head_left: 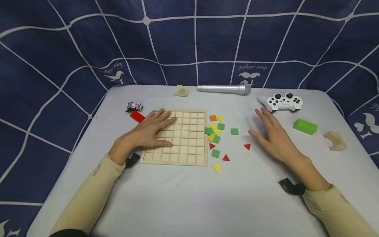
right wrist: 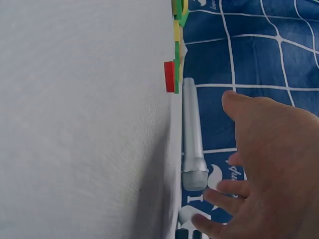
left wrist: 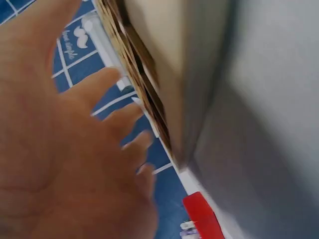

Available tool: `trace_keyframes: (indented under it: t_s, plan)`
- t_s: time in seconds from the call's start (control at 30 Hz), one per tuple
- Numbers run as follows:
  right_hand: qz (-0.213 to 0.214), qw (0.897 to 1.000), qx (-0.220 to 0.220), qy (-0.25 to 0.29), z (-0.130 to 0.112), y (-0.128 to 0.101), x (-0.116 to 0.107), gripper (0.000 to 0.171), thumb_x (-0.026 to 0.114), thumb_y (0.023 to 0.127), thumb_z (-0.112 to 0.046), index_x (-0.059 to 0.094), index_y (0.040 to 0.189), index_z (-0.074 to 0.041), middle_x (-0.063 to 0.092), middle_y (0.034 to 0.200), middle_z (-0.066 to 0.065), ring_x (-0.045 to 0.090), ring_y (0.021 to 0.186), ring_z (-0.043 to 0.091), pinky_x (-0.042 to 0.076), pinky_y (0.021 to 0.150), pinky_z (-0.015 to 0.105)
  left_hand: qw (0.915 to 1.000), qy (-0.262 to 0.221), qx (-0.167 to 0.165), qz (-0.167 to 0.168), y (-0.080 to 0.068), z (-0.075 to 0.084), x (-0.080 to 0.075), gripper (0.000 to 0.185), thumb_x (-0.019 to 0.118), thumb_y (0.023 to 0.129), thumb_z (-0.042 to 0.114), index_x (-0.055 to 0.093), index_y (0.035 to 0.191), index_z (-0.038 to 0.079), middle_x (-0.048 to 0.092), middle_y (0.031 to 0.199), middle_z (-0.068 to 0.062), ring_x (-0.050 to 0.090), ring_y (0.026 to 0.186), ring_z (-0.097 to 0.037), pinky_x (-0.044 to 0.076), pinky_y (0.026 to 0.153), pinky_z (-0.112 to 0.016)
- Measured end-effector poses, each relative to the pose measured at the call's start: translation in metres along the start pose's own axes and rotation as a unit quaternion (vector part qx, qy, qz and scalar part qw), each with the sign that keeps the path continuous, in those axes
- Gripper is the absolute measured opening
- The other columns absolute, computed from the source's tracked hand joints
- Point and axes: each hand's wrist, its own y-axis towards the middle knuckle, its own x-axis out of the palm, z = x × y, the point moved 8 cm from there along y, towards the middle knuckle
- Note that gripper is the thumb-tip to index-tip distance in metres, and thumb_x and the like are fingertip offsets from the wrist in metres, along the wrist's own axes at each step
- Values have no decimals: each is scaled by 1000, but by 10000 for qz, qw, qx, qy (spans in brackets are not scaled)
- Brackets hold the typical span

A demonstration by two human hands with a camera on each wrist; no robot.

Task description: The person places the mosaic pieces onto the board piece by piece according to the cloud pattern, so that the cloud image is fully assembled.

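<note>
A pale wooden board (head_left: 189,154) with a grid of square cells lies on the white table. Spread over its left part is my left hand (head_left: 152,130), fingers straight and nothing held; whether it touches the board I cannot tell. Small flat pieces are scattered along the board's right edge: green squares (head_left: 215,153), yellow rounded pieces (head_left: 217,167), red triangles (head_left: 226,158) and an orange square (head_left: 213,118). My right hand (head_left: 275,141) hovers right of these pieces with fingers extended, holding nothing. In the right wrist view its thumb (right wrist: 239,102) stands apart from the other fingers.
A silver microphone (head_left: 222,89) and a small pale packet (head_left: 181,91) lie at the back. Toward the right are a white game controller (head_left: 282,102), a green block (head_left: 305,126) and a notched wooden block (head_left: 335,141). A red block (head_left: 137,116) and small figurine (head_left: 134,107) sit at left.
</note>
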Motion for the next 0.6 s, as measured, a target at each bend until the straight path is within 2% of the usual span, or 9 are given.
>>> trace_keyframes:
  t_s: [0.1,0.27,0.4,0.6]
  plan:
    - [-88,9999,34,42,-1,2,4,77,69,102,-41,33,166,-17,36,167,20,41,149,46,35,116,68,9997,-126,-25,-194,-2,0,4,103,75,86,70,30,168,28,15,178,-8,7,165,-37,6,132,-59]
    - [-295,9991,173,232,1,1,10,75,71,101,-39,38,163,-14,56,149,19,53,138,41,40,114,64,9987,-400,-79,-311,-2,4,8,104,73,88,70,25,169,29,11,178,-6,3,165,-36,14,128,-68]
    - [-320,9984,236,399,2,-1,10,71,77,97,-36,48,157,-14,65,137,15,60,129,35,44,110,58,9988,-382,-70,-293,2,11,9,103,72,88,70,23,170,30,11,178,-4,2,165,-34,15,129,-65]
    - [-515,9961,29,716,6,-3,6,56,92,83,-34,71,134,-24,72,111,-5,64,103,12,44,95,27,9987,-422,-95,-280,8,19,16,103,72,89,68,23,170,28,10,179,-4,1,166,-32,12,132,-60]
